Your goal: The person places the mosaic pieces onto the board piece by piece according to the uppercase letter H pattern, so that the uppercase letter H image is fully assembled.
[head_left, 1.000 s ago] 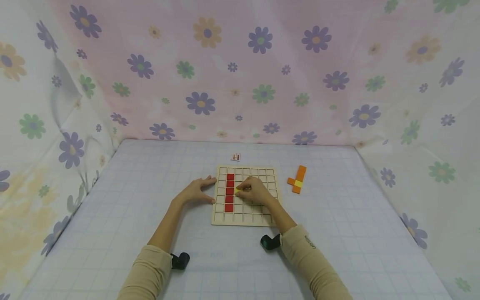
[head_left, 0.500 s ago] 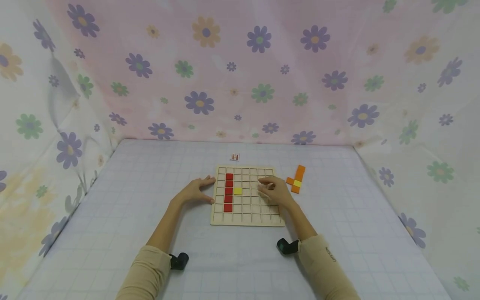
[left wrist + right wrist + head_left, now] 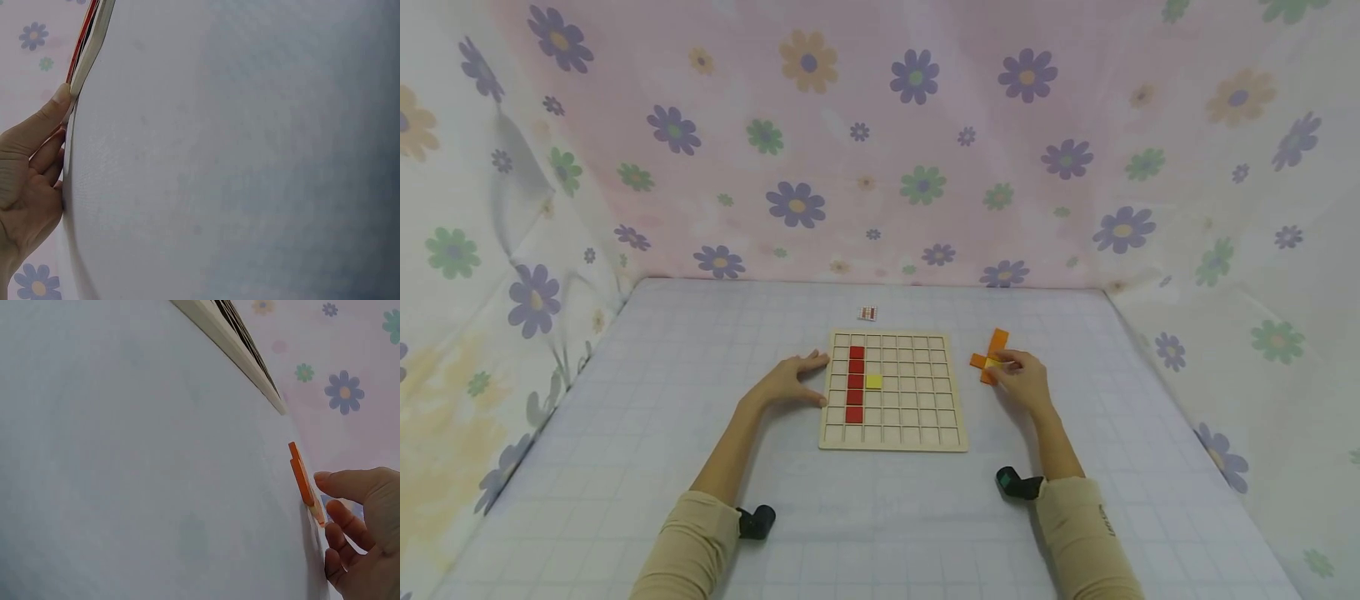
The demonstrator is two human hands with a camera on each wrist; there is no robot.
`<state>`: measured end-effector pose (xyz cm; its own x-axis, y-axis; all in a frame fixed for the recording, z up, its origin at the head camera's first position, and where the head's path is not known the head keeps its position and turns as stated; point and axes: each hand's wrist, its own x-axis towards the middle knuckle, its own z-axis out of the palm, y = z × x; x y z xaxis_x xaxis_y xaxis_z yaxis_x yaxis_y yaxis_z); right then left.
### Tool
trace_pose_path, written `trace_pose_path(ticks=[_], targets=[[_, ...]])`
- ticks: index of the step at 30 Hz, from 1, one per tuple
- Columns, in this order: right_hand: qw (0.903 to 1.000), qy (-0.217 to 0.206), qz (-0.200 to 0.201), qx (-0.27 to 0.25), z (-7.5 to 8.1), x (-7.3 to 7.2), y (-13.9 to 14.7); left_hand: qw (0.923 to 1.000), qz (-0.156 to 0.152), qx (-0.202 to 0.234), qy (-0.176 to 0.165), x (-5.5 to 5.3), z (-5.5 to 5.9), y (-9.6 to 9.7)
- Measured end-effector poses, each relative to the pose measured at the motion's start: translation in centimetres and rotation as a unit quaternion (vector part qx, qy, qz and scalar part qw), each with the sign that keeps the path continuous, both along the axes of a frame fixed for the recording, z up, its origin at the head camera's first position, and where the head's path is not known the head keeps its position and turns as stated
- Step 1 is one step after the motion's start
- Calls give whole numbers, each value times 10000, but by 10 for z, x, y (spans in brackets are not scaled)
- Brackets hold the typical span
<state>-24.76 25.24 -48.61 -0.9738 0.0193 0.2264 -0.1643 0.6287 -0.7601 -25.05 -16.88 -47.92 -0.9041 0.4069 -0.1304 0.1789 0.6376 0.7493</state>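
A wooden grid board [image 3: 917, 400] lies on the table. A column of several red square tiles [image 3: 855, 381] sits in its cells, with one yellow tile [image 3: 874, 382] just right of that column. My left hand [image 3: 784, 382] rests at the board's left edge, thumb and fingers spread and touching it. To the right of the board, my right hand [image 3: 1025, 379] is over a cluster of orange tiles [image 3: 997, 342] and a yellow tile [image 3: 991, 363], partly hiding them. In the right wrist view, a gap shows between thumb and fingers beside the orange tiles [image 3: 301, 481].
A small printed card [image 3: 867, 313] lies behind the board. Black wrist cameras [image 3: 757, 522] are strapped at both sleeves. Flower-patterned cloth [image 3: 850, 150] walls in the table at the back and sides.
My right hand has let go of the yellow tile on the board and moved right to the orange and yellow tiles. The left hand has stayed at the board's edge.
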Motion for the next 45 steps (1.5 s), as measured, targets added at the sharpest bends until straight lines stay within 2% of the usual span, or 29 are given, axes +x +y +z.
trace_pose_path(ticks=[8,20,28,33,40,45], targets=[[9972,-474,-124,567,-2,-7,5,9999,48,75,-66,2,2,0],[9960,-313,103,826,0,-9,-2,9999,44,104,-71,3,2,0],[9960,-632,-275,566,2,-10,-8,9999,61,85,-43,3,3,-1],[9956,-790,-379,333,2,-9,-6,9999,55,106,-85,4,3,0],[9966,-631,-244,477,2,-6,2,9999,89,79,-83,4,2,0],[9960,-702,-79,542,2,-7,6,9999,123,72,-93,4,4,0]])
